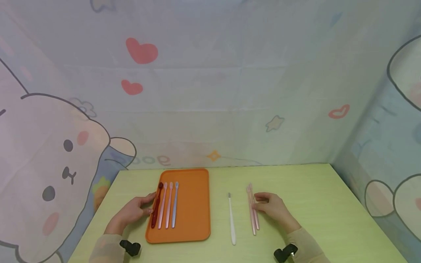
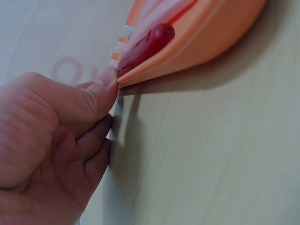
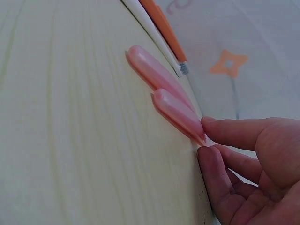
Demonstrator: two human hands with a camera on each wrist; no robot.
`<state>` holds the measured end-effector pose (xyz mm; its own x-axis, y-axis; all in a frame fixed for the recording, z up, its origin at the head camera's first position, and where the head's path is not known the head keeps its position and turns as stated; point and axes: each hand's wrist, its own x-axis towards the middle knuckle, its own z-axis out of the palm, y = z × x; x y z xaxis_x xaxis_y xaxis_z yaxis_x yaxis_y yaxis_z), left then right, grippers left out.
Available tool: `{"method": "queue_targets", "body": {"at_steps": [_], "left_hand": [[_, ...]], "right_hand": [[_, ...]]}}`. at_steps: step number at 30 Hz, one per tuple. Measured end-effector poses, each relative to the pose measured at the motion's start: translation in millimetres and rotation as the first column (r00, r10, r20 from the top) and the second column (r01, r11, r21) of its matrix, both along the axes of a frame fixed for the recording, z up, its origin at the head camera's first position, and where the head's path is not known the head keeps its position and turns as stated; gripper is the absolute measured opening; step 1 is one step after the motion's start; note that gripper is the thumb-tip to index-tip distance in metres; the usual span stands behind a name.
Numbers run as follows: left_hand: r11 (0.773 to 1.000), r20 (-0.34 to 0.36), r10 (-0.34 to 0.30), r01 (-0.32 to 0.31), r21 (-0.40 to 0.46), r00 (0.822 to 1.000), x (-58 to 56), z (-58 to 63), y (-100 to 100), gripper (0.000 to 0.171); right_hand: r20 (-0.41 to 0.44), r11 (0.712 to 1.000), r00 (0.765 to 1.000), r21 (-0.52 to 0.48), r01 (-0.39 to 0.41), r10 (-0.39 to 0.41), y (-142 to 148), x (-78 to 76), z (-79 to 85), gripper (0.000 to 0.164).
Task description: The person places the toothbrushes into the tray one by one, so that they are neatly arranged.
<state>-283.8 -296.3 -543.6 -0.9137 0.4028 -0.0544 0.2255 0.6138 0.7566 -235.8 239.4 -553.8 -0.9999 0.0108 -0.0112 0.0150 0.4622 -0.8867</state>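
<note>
With its handle end turned nearest and its long axis directed away, the rightmost pink toothbrush (image 3: 177, 113) was pinched farther along, from its right, by the nearer right hand (image 1: 272, 209), just beside a second pink toothbrush (image 1: 253, 222). Its handle was glossy and rounded. Well leftward, the orange tray (image 1: 194, 208) was gripped at its rim by the left hand (image 1: 133, 210).
</note>
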Motion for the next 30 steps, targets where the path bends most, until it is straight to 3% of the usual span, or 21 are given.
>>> {"method": "queue_targets", "body": {"at_steps": [18, 25, 30], "left_hand": [[1.0, 0.02, 0.015, -0.015, 0.004, 1.0, -3.0, -2.1, 2, 0.069], [1.0, 0.015, 0.011, -0.011, 0.005, 1.0, -4.0, -4.3, 0, 0.069], [1.0, 0.008, 0.009, -0.009, -0.003, 1.0, -5.3, -5.0, -2, 0.07]], "right_hand": [[0.016, 0.984, 1.0, 0.175, 0.024, -0.027, 4, 10.4, 14.5, 0.049], [0.07, 0.992, 0.997, 0.119, 0.034, -0.043, 8, 17.1, 20.0, 0.048], [0.076, 0.99, 0.996, 0.132, 0.04, -0.05, 7, 17.9, 19.9, 0.047]]}}
